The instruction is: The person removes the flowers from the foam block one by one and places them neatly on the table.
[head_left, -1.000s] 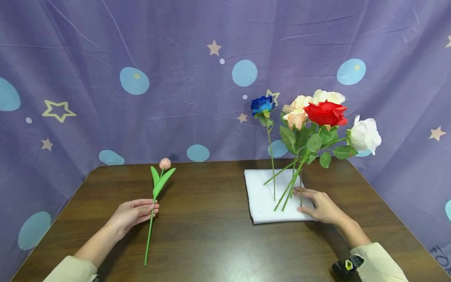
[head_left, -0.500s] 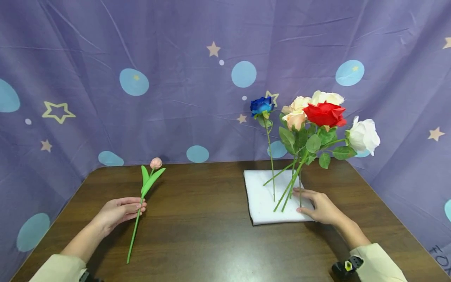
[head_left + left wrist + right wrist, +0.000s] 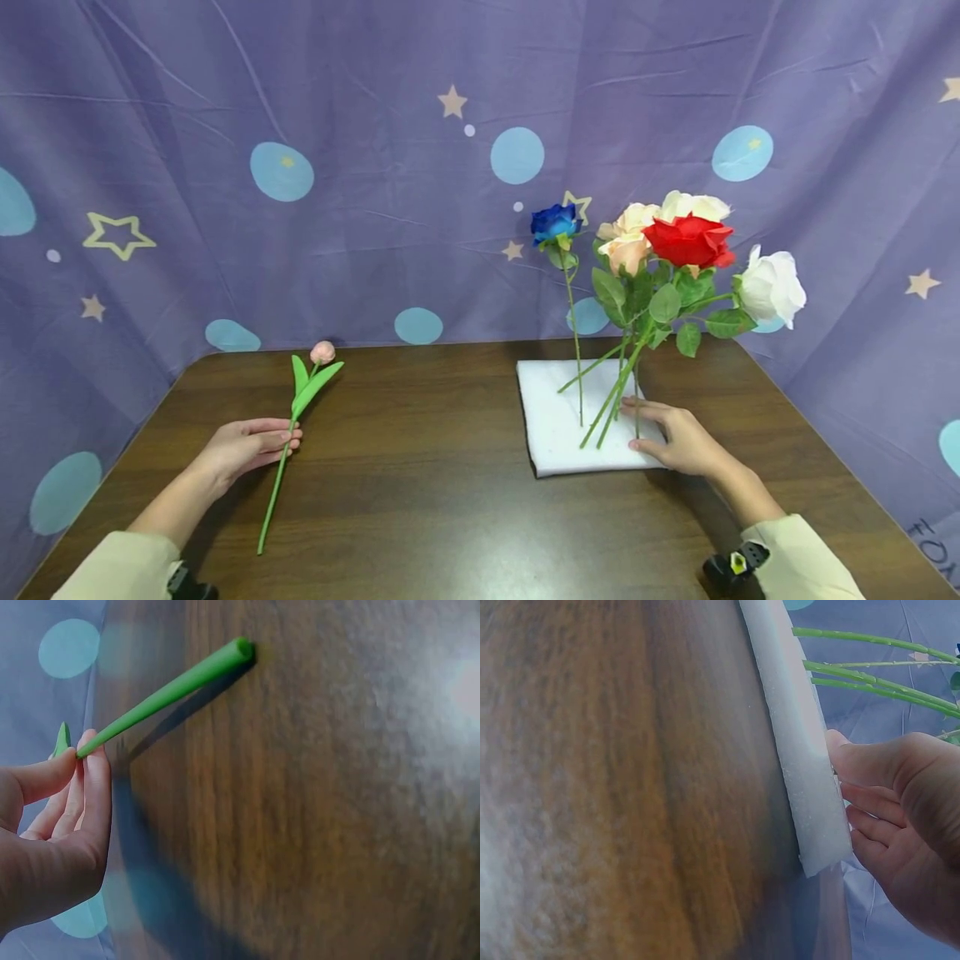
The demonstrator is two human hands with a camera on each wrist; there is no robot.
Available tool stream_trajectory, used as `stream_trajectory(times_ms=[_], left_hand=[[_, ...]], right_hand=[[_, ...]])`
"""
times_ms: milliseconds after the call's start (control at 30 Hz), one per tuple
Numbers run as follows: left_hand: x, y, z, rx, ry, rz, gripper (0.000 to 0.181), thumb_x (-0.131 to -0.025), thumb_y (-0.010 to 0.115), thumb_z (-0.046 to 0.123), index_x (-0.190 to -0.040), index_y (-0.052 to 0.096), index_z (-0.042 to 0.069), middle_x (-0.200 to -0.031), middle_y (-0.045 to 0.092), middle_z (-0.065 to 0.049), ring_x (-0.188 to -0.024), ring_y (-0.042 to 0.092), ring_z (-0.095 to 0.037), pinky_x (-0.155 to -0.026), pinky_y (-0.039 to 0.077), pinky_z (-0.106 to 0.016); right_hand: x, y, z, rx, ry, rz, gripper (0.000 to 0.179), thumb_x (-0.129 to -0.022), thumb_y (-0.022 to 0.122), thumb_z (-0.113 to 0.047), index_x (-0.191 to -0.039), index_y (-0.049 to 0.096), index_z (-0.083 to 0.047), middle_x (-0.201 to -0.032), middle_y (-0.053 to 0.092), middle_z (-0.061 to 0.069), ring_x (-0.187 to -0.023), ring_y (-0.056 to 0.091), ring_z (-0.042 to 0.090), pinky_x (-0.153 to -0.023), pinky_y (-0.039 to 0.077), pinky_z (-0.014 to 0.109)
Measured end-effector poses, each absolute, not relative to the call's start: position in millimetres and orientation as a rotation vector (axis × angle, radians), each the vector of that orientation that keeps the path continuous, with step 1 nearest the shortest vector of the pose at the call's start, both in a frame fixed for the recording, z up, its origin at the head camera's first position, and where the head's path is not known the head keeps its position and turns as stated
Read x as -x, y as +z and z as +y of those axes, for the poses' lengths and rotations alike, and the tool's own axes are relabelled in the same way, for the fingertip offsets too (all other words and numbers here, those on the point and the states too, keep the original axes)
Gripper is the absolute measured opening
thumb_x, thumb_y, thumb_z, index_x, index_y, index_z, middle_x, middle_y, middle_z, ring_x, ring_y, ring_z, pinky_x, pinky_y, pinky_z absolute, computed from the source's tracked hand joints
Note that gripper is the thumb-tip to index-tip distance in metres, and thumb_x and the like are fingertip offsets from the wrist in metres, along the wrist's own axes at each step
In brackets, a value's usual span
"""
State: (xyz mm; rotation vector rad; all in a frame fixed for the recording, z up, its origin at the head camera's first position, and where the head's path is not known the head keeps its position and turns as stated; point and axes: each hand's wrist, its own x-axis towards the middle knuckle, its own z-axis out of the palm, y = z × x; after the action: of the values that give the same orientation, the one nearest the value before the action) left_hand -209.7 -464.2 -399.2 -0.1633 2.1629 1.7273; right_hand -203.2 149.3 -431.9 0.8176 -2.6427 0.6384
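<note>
My left hand (image 3: 243,450) pinches the green stem of a pink tulip (image 3: 322,352) between thumb and fingertips, over the left of the table. In the left wrist view the stem's lower end (image 3: 241,649) points away from the hand, close over the wood. My right hand (image 3: 686,442) rests on the right side of a white foam block (image 3: 551,454), thumb and fingers spread on its top around the foot of a thin stem. Standing in the foam are a blue rose (image 3: 556,223), a red rose (image 3: 690,241), a white rose (image 3: 771,287) and peach roses (image 3: 625,252).
The brown wooden table (image 3: 420,492) runs back to a purple curtain (image 3: 360,167) with stars and blue dots. The rose stems lean and cross above the foam, and the white rose's head reaches out over the right forearm's side.
My left hand has moved left with the tulip, whose stem now leans more. The right hand has stayed in place on the foam.
</note>
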Motion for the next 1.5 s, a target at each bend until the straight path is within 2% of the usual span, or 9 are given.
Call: stream_trajectory(times_ms=[133, 533, 633, 767, 900, 1033, 1167, 1233, 1500], left_hand=[[210.3, -400.2, -470.2, 0.176, 1.705, 2.191, 0.047, -0.094, 0.058, 0.005, -0.13, 0.043, -0.021, -0.09, 0.073, 0.012, -0.082, 0.069, 0.0, -0.075, 0.058, -0.017], [214.0, -398.6, -485.1, 0.207, 1.64, 2.262, 0.051, -0.096, 0.054, 0.005, -0.133, 0.035, -0.024, -0.091, 0.073, 0.011, -0.081, 0.069, 0.0, -0.074, 0.059, -0.018], [215.6, -399.3, -488.0, 0.208, 1.637, 2.283, 0.05, -0.096, 0.054, 0.005, -0.132, 0.037, -0.025, -0.088, 0.073, 0.013, -0.08, 0.069, 0.001, -0.073, 0.058, -0.017], [217.2, -401.3, -491.9, 0.223, 1.635, 2.29, 0.048, -0.096, 0.055, 0.006, -0.131, 0.04, -0.023, -0.086, 0.072, 0.015, -0.079, 0.068, 0.003, -0.073, 0.058, -0.016], [217.3, -400.5, -493.2, 0.276, 1.611, 2.315, 0.053, -0.098, 0.053, 0.009, -0.136, 0.034, -0.021, -0.087, 0.072, 0.016, -0.078, 0.067, 0.005, -0.072, 0.057, -0.015], [216.0, -400.2, -494.0, 0.334, 1.644, 2.336, 0.053, -0.098, 0.051, 0.007, -0.139, 0.031, -0.02, -0.085, 0.071, 0.018, -0.077, 0.066, 0.006, -0.072, 0.058, -0.016], [214.8, -401.7, -497.0, 0.375, 1.768, 2.307, 0.035, -0.095, 0.055, 0.003, -0.128, 0.055, -0.009, -0.08, 0.067, 0.023, -0.075, 0.065, 0.007, -0.072, 0.058, -0.016], [214.4, -401.6, -497.8, 0.382, 1.801, 2.303, 0.032, -0.093, 0.058, 0.002, -0.124, 0.06, -0.005, -0.079, 0.065, 0.025, -0.074, 0.065, 0.008, -0.072, 0.058, -0.016], [213.1, -391.9, -490.8, 0.389, 1.612, 2.454, 0.058, -0.097, 0.054, 0.017, -0.139, 0.034, -0.018, -0.082, 0.062, 0.027, -0.075, 0.062, 0.012, -0.074, 0.058, -0.016]], right_hand=[[204.0, -432.9, 149.3, -0.83, 0.638, -2.624, 0.042, -0.073, 0.08, -0.009, -0.112, 0.069, -0.001, -0.118, 0.069, 0.015, -0.11, 0.063, 0.038, -0.09, 0.053, 0.041], [204.3, -432.9, 150.6, -0.817, 0.648, -2.634, 0.042, -0.073, 0.08, -0.009, -0.112, 0.069, 0.0, -0.119, 0.069, 0.015, -0.111, 0.063, 0.038, -0.097, 0.046, 0.013], [205.0, -434.2, 151.2, -0.825, 0.655, -2.619, 0.042, -0.072, 0.08, -0.009, -0.112, 0.069, 0.0, -0.118, 0.069, 0.015, -0.11, 0.063, 0.038, -0.098, 0.044, 0.011], [206.3, -437.3, 152.5, -0.848, 0.685, -2.572, 0.043, -0.07, 0.081, -0.01, -0.111, 0.069, 0.0, -0.117, 0.07, 0.015, -0.109, 0.064, 0.036, -0.1, 0.035, 0.001], [207.0, -439.4, 153.3, -0.863, 0.704, -2.523, 0.043, -0.071, 0.082, -0.015, -0.11, 0.07, 0.0, -0.115, 0.07, 0.015, -0.111, 0.065, 0.027, -0.1, 0.025, -0.006], [206.3, -438.6, 153.4, -0.853, 0.701, -2.545, 0.043, -0.071, 0.081, -0.012, -0.111, 0.069, 0.0, -0.116, 0.07, 0.016, -0.11, 0.064, 0.032, -0.101, 0.031, -0.002], [205.0, -436.2, 152.0, -0.829, 0.686, -2.588, 0.043, -0.072, 0.08, -0.008, -0.113, 0.069, 0.001, -0.118, 0.069, 0.016, -0.11, 0.063, 0.038, -0.1, 0.04, 0.007], [204.5, -435.4, 151.5, -0.821, 0.684, -2.601, 0.043, -0.072, 0.08, -0.008, -0.113, 0.069, 0.001, -0.119, 0.069, 0.016, -0.11, 0.062, 0.038, -0.1, 0.039, 0.006], [205.2, -435.6, 151.4, -0.814, 0.69, -2.606, 0.044, -0.072, 0.08, -0.008, -0.113, 0.069, 0.001, -0.119, 0.069, 0.016, -0.111, 0.062, 0.038, -0.101, 0.032, 0.0]])
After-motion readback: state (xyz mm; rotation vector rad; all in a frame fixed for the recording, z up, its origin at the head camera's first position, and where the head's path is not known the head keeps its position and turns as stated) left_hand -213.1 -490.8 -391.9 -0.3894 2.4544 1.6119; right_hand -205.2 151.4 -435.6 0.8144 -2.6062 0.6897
